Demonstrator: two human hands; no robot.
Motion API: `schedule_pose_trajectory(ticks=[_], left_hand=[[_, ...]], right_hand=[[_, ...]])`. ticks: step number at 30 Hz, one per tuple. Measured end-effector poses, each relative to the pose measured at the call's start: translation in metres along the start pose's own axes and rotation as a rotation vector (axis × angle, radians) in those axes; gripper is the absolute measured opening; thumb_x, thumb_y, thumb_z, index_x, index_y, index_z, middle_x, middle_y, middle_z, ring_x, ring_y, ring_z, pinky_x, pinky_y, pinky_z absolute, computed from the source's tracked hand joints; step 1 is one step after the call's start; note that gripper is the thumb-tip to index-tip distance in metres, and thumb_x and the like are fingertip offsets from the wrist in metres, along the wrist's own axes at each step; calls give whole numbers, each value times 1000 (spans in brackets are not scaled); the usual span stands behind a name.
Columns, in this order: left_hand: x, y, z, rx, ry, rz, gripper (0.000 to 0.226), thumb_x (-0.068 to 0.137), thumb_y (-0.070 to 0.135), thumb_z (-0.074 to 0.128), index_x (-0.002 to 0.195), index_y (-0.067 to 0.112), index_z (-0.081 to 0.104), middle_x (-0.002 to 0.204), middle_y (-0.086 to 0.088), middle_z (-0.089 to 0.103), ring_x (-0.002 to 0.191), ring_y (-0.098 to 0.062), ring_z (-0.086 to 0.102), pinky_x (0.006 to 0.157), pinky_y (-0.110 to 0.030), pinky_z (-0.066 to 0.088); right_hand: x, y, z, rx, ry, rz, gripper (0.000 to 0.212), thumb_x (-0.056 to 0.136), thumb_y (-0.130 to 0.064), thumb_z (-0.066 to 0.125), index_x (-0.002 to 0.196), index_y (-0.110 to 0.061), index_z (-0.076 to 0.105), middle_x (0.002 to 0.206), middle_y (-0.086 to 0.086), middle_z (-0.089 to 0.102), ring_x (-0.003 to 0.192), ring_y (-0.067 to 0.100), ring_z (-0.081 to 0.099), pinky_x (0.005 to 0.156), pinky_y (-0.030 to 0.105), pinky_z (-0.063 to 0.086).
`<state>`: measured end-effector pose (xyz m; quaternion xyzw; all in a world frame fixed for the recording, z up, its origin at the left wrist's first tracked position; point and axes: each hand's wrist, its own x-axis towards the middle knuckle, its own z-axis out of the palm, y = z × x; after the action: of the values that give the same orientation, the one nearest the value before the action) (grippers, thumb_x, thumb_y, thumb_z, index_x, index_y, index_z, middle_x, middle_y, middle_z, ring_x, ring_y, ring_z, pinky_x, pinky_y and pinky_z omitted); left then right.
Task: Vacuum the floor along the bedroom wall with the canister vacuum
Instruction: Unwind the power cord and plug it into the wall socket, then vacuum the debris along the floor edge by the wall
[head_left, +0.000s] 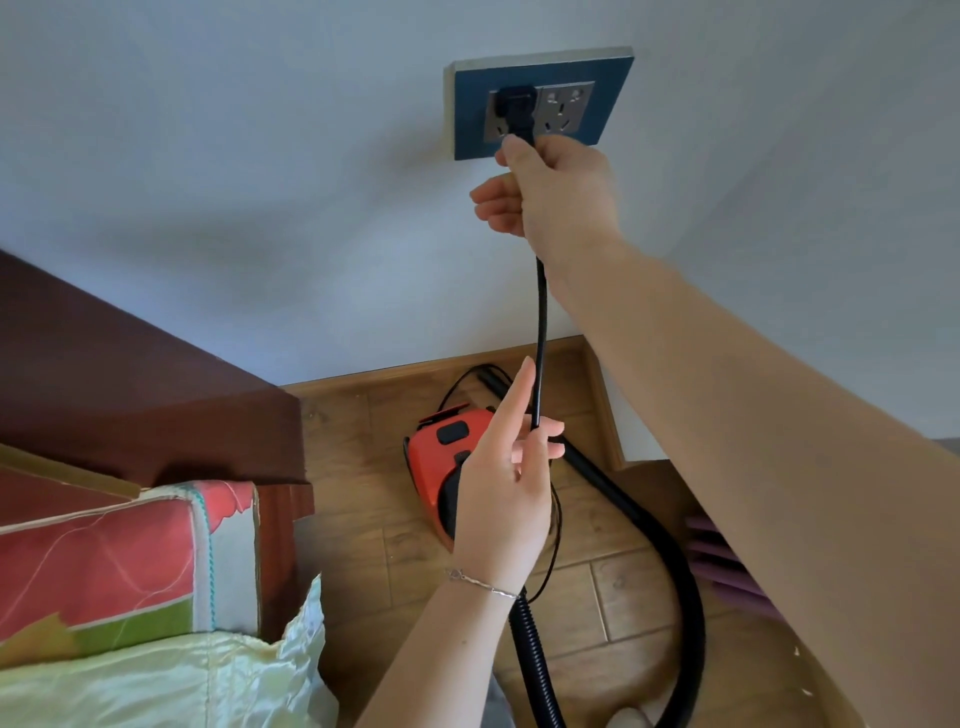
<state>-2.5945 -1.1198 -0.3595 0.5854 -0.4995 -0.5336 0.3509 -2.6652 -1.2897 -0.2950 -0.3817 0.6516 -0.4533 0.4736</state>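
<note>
both hands are up on the lead. our right hand (550, 192) is curled tight round the black power cord (540, 332) just beneath the chunky black plug (517, 111), which sits in the left outlet of the grey double wall socket (566, 111) on its blue backing plate (613, 93). whether the plug is pushed fully home we can't tell from here. lower down, our left hand (504, 483), thin silver bracelet (483, 584) at the wrist, holds the same cord between thumb and curled fingers, forefinger pointing up alongside it.

so where are we? by our reckoning this is the power hook-up, right at the start. no floor has been vacuumed as far as we can see. what's left: let go of the cord, take up the hose, switch on, and work along the skirting under the white wall (208, 156).

the small red and black canister vacuum (431, 467) sits on the brown wooden plank floor (363, 493), close to the wall, directly below and behind our left hand and well under the right. its black ribbed hose (691, 597) loops round to the right and back toward us. neither hand touches the machine or hose. off to the left, the dark wooden headboard (130, 389) and the floral red mattress (104, 561).
</note>
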Motion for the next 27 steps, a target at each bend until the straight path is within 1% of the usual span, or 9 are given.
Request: schedule_pose_trajectory(ticks=[4, 8, 11, 14, 15, 18, 19, 22, 27], left_hand=[[0, 0, 4, 5, 20, 6, 53, 98, 11, 42, 119, 58, 30, 94, 18, 67, 88, 4, 65, 75, -6, 47], [1, -8, 0, 57, 52, 13, 54, 97, 12, 45, 119, 58, 27, 107, 12, 66, 97, 9, 60, 74, 0, 42], [5, -18, -1, 80, 72, 18, 59, 96, 8, 46, 119, 58, 24, 125, 9, 58, 112, 7, 54, 89, -3, 40], [7, -30, 3, 74, 90, 6, 62, 95, 4, 46, 122, 55, 24, 131, 17, 47, 120, 6, 45, 104, -18, 39], [6, -34, 6, 86, 101, 1, 63, 94, 4, 46, 127, 52, 23, 125, 20, 46, 117, 6, 46, 103, -18, 39], [-2, -52, 18, 122, 162, -42, 68, 92, 1, 46, 146, 32, 19, 117, 18, 42, 101, 5, 48, 84, -7, 42], [-7, -59, 22, 106, 175, -83, 68, 93, 1, 46, 148, 28, 18, 121, 17, 40, 105, 5, 48, 84, -8, 42], [-31, -84, 36, 79, 159, -217, 63, 93, 2, 45, 148, 22, 20, 136, 5, 43, 121, -6, 46, 100, -22, 39], [-69, -142, 60, 260, 96, -285, 50, 93, 7, 44, 141, 21, 37, 134, 2, 49, 116, -5, 48, 97, -22, 39]], right_hand=[[0, 1, -2, -27, -2, -8, 14, 98, -21, 48, 96, -12, 58, 67, 1, 66, 53, 7, 62, 54, 15, 54], [-7, 8, -13, -63, -106, -27, 16, 97, -23, 51, 110, -15, 56, 74, 3, 68, 60, 9, 64, 60, 19, 57], [-25, 29, -25, -94, -227, -11, 24, 96, -20, 53, 118, -14, 55, 79, 5, 69, 66, 13, 66, 67, 24, 59], [-44, 57, -44, -83, -289, 39, 22, 93, -22, 57, 114, -17, 57, 83, 7, 71, 72, 17, 68, 75, 30, 59], [-50, 68, -51, -82, -292, 48, 22, 93, -22, 57, 114, -17, 58, 84, 6, 71, 73, 17, 68, 75, 30, 59], [-69, 104, -75, -128, -272, 72, 23, 95, -21, 54, 117, -17, 59, 85, 3, 71, 77, 15, 69, 74, 25, 58], [-77, 120, -84, -146, -265, 92, 22, 95, -19, 52, 116, -18, 59, 84, 3, 71, 77, 15, 69, 73, 25, 58], [-102, 170, -114, -181, -255, 192, 19, 96, -15, 49, 109, -23, 59, 83, 2, 71, 76, 14, 67, 72, 25, 56], [-140, 256, -162, -269, -243, 360, 22, 97, -16, 46, 113, -22, 61, 85, 1, 71, 80, 14, 67, 78, 28, 56]])
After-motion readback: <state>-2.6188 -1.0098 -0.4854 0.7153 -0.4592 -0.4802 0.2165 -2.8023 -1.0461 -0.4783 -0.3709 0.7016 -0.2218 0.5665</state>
